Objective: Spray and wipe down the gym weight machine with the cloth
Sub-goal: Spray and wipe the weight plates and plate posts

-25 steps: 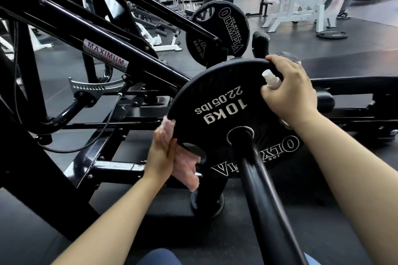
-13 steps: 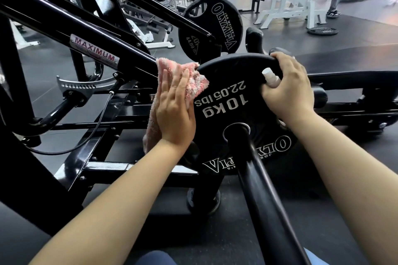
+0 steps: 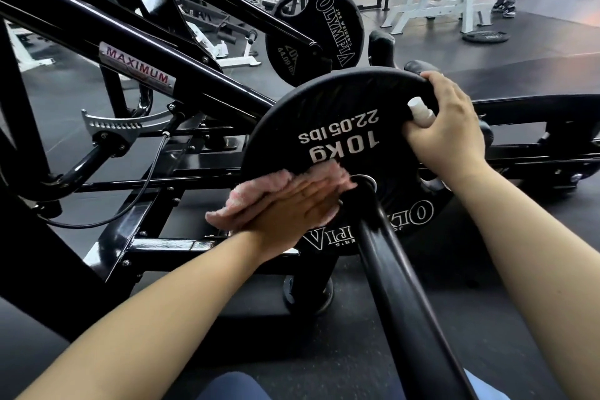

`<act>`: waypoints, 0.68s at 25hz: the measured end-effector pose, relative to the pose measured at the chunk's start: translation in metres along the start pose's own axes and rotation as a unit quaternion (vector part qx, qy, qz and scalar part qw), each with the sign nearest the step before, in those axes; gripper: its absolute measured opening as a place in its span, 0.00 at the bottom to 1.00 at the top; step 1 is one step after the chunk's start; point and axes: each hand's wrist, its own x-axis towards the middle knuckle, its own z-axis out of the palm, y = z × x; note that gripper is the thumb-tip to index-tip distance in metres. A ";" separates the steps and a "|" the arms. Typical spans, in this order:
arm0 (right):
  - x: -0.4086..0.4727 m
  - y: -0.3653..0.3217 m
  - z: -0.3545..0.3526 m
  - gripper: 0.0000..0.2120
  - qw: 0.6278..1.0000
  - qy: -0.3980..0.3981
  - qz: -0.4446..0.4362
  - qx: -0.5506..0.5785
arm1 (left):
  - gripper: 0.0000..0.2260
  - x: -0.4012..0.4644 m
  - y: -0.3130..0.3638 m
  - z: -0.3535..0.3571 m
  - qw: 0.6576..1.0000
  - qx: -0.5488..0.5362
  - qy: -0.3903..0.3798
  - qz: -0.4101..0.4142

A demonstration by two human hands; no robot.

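**Cloth pressed flat on the 10 kg plate, spray bottle held at its rim**

At the centre of the frame a black weight plate, marked "10KG" and "22.05 lbs" upside down, sits on a thick black bar that runs down toward the lower right. The left hand lies flat on the plate's lower left face, fingers straight and together, pointing right toward the hub, pressing a pink cloth against the plate. The cloth bunches out above and left of the fingers, its right end close to the bar.

The right hand is at the plate's upper right edge. Its fingers curl over the rim, and it holds a small white spray bottle whose top sticks out from the hand against the plate's face.

Behind, in the upper centre, a second, larger Olympia plate hangs on the black machine frame, which slants from the upper left down toward the centre and carries a label reading "MAXIMUM". Lower left of that label is a silver notched adjuster plate with a thin black cable beside it. In the upper right stand a white rack and a plate lying on the dark floor.
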 end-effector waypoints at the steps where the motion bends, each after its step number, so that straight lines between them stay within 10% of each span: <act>1: 0.001 -0.001 0.000 0.28 1.000 -0.003 0.001 0.003 | 0.22 -0.010 0.001 -0.001 0.998 -0.013 -0.065 -0.003; 4: -0.002 -0.008 -0.003 0.31 1.000 0.007 0.021 -0.017 | 0.23 -0.037 0.012 -0.015 0.972 -0.057 -0.228 0.001; 6: -0.012 -0.022 0.000 0.32 0.997 0.035 -0.027 -0.057 | 0.27 -0.041 0.025 -0.032 0.968 -0.206 -0.102 -0.096; 11: -0.022 -0.071 0.028 0.35 0.961 -0.016 -0.240 -0.137 | 0.22 0.000 0.003 -0.087 0.764 -0.423 0.239 -0.425; 17: -0.015 -0.081 0.045 0.27 0.967 -0.009 -0.209 -0.147 | 0.19 0.073 -0.048 -0.070 0.881 -0.217 0.237 -0.348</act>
